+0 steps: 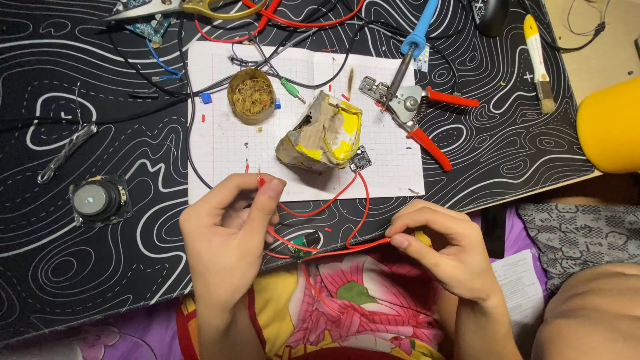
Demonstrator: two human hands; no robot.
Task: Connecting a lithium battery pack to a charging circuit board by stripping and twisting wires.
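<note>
Fingertips of the left hand (230,230) are pinched together on the bare end of a thin red wire (333,250), thumb pressed against forefinger just at the near edge of the sheet of squared paper (220,143). Fingers of the right hand (443,250) are likewise closed, pinching the same wire further along, at the near edge of the table. Between the two hands the wire sags in loops, and a small dark component (300,243) hangs on it, closer to the left hand. One loop of the wire runs up to a small circuit board (360,160) lying on the paper.

Just left of that board sits a crumpled lump of brown and yellow tape (321,137). Farther off, on the paper's far left part, stands a round tin of brass wool (251,95). To the right lie red-handled wire strippers (413,113) and a blue-handled soldering iron (415,43). A small round speaker (99,200) rests on the black patterned mat (80,280), well to the left of the hands.
</note>
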